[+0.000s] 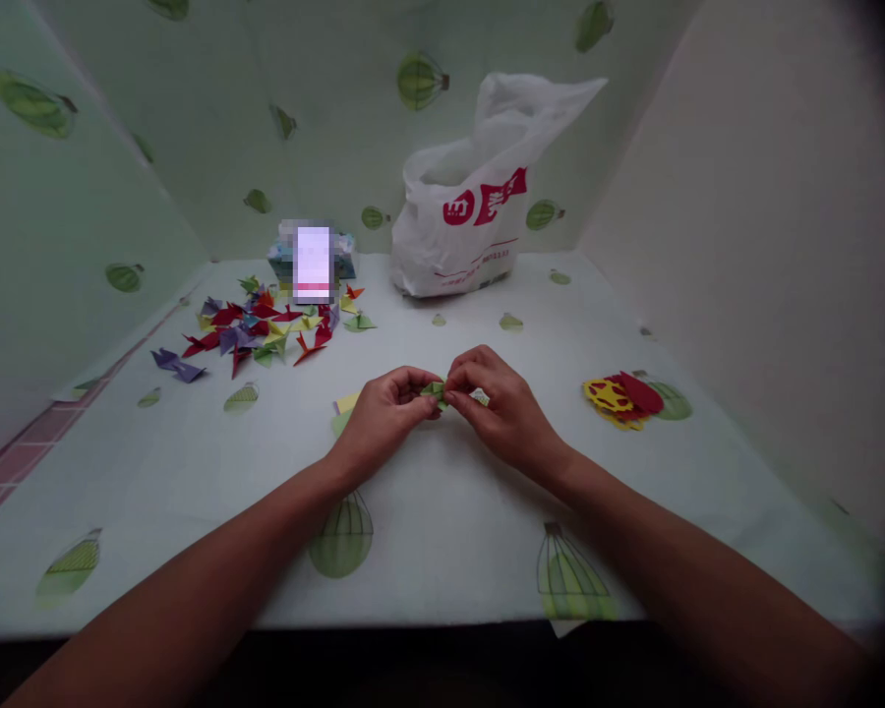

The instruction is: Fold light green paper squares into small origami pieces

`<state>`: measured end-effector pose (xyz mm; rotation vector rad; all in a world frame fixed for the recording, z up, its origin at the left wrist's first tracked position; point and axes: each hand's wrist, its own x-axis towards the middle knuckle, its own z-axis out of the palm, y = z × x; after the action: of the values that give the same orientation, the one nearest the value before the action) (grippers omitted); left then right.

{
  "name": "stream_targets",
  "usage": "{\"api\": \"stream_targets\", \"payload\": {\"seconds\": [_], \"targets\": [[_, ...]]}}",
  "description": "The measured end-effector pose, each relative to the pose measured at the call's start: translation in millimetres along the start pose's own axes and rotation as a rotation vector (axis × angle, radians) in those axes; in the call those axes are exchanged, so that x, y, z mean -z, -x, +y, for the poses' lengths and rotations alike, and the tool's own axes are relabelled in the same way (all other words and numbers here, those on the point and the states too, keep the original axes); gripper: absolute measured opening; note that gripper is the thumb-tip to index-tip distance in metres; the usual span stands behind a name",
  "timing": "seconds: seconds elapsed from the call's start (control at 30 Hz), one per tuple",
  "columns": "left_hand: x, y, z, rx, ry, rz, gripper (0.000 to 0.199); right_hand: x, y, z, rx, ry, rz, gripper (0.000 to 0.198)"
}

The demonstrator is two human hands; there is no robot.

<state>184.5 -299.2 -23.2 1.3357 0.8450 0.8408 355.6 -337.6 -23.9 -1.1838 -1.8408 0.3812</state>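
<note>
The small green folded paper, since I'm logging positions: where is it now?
In the head view, the green folded paper is near the centre, held between the left hand and right hand.

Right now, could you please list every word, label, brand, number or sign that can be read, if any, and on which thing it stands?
No text is clear enough to quote.
White plastic bag: white characters on its red circle and red banner, too blurred to read.
Small red print below: too small.
Lit screen: pixelated, nothing readable.
</note>
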Motion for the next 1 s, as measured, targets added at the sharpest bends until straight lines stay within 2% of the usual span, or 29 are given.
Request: {"api": "stream_targets", "payload": {"seconds": [0.2, 0.33, 0.5, 0.8, 1.0], "targets": [[0.4, 0.5, 1.0, 0.001, -0.031, -0.021, 0.022, -1.5, 2.2, -0.4, 0.042, 0.097, -0.015, 0.015], [2.1, -0.5, -0.7, -0.013, -0.054, -0.052, 0.025, -0.4, 1.3, -1.5, 0.028, 0.058, 0.003, 0.013], [2.2, -0.6, 0.8, -0.028, -0.016, -0.051, 0.023, 3.5, -1.2, -1.0, -0.057, -0.103, 0.031, 0.011], [4.1, -1.2, -0.9, -0.104, -0.166, -0.064, 0.019, 2.6, -2.0, 3.0, -0.251, -0.254, 0.003, 0.009], [2.6, -0.5, -2.2, -0.162, -0.058, -0.074, 0.033, 2.4, -1.9, 2.3, -0.294, -0.239, -0.016, 0.014]]}}
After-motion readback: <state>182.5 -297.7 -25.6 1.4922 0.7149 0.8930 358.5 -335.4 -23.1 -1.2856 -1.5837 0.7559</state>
